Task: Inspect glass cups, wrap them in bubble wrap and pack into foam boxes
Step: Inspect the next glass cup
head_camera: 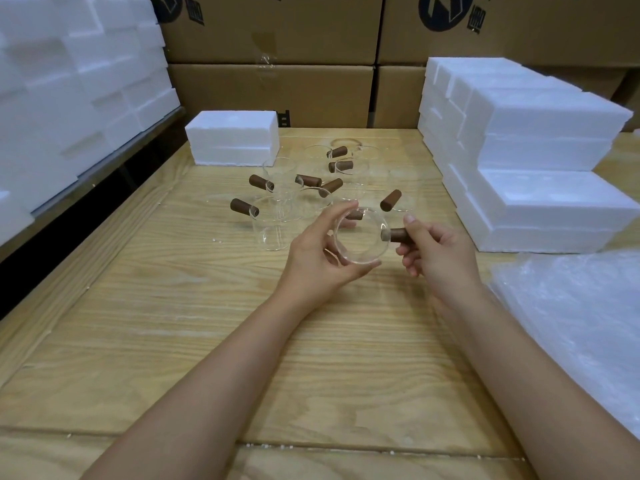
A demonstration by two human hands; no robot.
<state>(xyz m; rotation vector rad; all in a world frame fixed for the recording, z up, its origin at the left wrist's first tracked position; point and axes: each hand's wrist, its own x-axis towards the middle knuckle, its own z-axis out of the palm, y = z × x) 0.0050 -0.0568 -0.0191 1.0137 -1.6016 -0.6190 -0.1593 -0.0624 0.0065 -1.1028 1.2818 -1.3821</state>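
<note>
Holding one cup (pixel 360 252) above the desk (pixel 207 323): left hand (pixel 317 252) grips the glass, right hand (pixel 438 249) pinches its brown handle (pixel 398 234). Behind: eight more cups (pixel 277 209), one lone foam box (pixel 232 138), foam stacks (pixel 526 140) both sides.

No word or number can be read in full. Behind the table (pixel 207 306), the upper left cardboard box (pixel 294 29) carries part of a round dark blue logo (pixel 169 8) at its top left, cut by the frame's upper edge. Just right of it stands a short block of dark characters (pixel 194 14), turned sideways and too blurred to make out. The upper right cardboard box (pixel 536 29) bears a like logo (pixel 441 12) with a like block of sideways characters (pixel 476 24), equally illegible. A small black printed mark (pixel 284 118) shows on the lower left cardboard box (pixel 270 95), just beside the far corner of a white foam box (pixel 232 138); its form cannot be told.
</note>
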